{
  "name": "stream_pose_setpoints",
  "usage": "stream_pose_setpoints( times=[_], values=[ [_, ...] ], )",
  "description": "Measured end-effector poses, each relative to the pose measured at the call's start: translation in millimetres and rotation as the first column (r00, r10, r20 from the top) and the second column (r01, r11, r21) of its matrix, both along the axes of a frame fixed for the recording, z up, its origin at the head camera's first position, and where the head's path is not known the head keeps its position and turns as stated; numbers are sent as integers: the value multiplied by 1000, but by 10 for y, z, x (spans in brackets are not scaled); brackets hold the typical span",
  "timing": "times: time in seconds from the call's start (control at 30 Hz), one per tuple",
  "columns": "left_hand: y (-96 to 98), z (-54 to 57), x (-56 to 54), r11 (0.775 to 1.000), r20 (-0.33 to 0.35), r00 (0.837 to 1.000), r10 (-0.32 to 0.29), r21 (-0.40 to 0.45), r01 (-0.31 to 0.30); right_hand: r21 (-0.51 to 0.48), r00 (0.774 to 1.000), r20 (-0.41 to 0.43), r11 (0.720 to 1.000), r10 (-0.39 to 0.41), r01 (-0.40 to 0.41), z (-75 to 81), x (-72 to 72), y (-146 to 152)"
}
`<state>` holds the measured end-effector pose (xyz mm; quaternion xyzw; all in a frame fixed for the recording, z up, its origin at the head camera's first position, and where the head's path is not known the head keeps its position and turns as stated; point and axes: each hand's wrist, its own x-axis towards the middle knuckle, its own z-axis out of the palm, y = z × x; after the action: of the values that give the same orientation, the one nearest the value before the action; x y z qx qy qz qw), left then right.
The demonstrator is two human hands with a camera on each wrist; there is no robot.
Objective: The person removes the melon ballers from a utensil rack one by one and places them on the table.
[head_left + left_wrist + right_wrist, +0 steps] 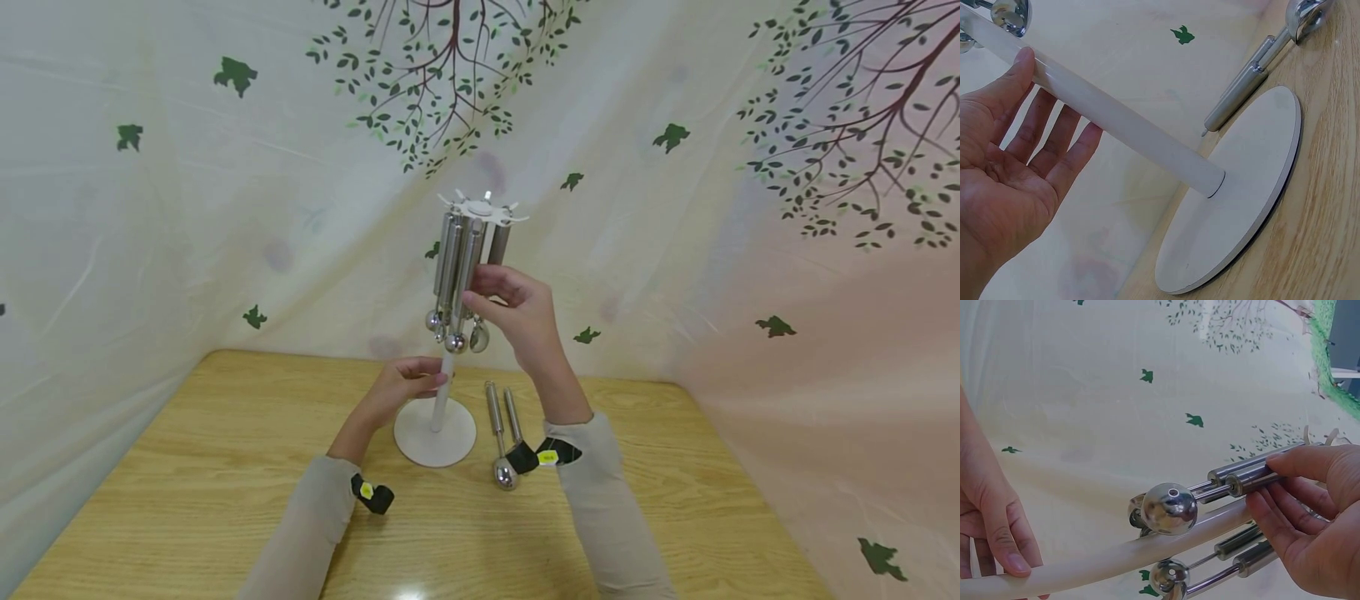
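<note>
Right grip (525,318) pinches steel scoop (1249,480), left grip (397,390) pinches white pole (1119,127); scoop likely rigid, slick: hold mid-handle.

2 beige sleeves (609,500), 2 black wristbands (567,450), 2 yellow labels (548,457)

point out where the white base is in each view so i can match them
Head: the base is in the lower half, slightly left of centre, on the table.
Left wrist: right of centre, slanting down toward the bottom edge.
Right wrist: not in it; the pole runs out at the left edge.
Shared landmark: the left hand on the pole, at the left edge in both wrist views.
</note>
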<state>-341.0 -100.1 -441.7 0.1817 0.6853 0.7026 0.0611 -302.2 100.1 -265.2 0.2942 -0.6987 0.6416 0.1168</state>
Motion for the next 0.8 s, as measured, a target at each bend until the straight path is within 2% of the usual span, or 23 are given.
stream_pose_setpoints(
  times=[0.8],
  values=[
    [0,-5,-16,1000,0,1000,-6,5,6,-11,998,-53,1000,-22,22,72,52,-1]
  ],
)
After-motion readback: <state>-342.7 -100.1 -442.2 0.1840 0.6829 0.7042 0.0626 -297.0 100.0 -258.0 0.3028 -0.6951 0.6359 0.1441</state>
